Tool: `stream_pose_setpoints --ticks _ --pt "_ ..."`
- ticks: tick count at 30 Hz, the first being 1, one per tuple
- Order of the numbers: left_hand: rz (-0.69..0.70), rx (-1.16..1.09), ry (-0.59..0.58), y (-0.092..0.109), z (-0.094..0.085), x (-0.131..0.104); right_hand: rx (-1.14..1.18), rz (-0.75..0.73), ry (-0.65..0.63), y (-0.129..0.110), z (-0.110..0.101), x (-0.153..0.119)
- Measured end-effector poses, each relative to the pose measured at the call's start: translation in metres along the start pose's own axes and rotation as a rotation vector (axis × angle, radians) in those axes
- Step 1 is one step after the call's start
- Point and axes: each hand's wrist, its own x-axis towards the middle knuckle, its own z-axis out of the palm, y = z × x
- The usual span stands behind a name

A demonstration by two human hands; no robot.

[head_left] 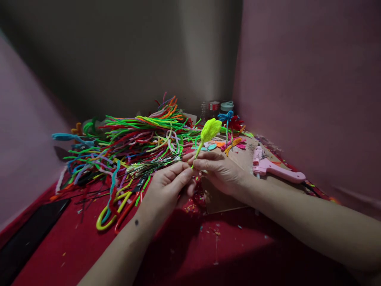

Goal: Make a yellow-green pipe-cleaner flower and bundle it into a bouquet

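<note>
Held flower (210, 130): neon yellow-green petals, with a stem in the same hue
Heaped pipe cleaners (143, 121): a jumble of bright green, red, orange, lilac, white and pale yellow
Hooked strand (102, 227): plain yellow
Wavy strand (113, 190): teal
Thin-stemmed bundle (154, 163): dark stems flecked with whitish tips
Five-pointed bloom (226, 116): blue
Neighbouring bloom (236, 122): deep red
Glue gun (281, 172): soft pink
Board (223, 200): tan-brown
Bottle label (214, 106): red with white marking
Jar lid (227, 105): pale aqua
Flat slab (34, 226): black
Table cover (190, 254): dark red, speckled with multicoloured scraps
Side wall (312, 79): dusky mauve-pink
Back wall (119, 55): grey, paler in one vertical band
</note>
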Motion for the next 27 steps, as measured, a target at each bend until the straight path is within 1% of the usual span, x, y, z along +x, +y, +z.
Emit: stream_pose_setpoints --ticks 3,5,6,7,8,10,13,15,18,22,24,27 --pt "0.380 0.543 0.240 -0.009 0.002 0.001 0.045 0.018 0.101 0.004 0.001 0.000" --pt "0.577 0.795 0.335 -0.017 0.002 0.003 0.057 0.031 0.151 0.007 0.001 0.000" --pt "0.633 0.864 0.355 -0.020 0.001 0.004 0.050 0.032 0.159 0.008 0.001 0.000" --pt "0.658 0.894 0.365 -0.022 0.001 0.004 0.040 0.030 0.158 0.008 0.001 0.000" --pt "0.653 0.887 0.366 -0.023 0.000 0.005 0.035 0.026 0.148 0.009 0.001 0.000" --pt "0.564 0.797 0.362 -0.021 -0.001 0.004 0.025 0.008 0.112 0.008 0.001 0.000" --pt "0.358 0.563 0.341 -0.015 -0.001 0.004 0.015 0.008 0.069 0.006 0.000 0.000" --pt "0.261 0.400 0.315 -0.011 -0.001 0.003 0.000 0.024 0.053 0.005 -0.002 0.001" --pt "0.161 0.198 0.266 -0.008 0.001 0.003 -0.029 0.031 0.030 0.004 -0.005 0.002" --pt "-0.009 -0.044 0.203 -0.003 0.002 0.003 -0.085 -0.016 -0.062 0.005 -0.007 0.004" --pt "-0.087 -0.166 0.152 0.000 0.001 0.002 -0.095 -0.029 -0.098 0.004 -0.007 0.004" --pt "-0.179 -0.321 0.061 0.002 -0.001 0.003 -0.090 0.000 -0.115 0.003 -0.005 0.003"
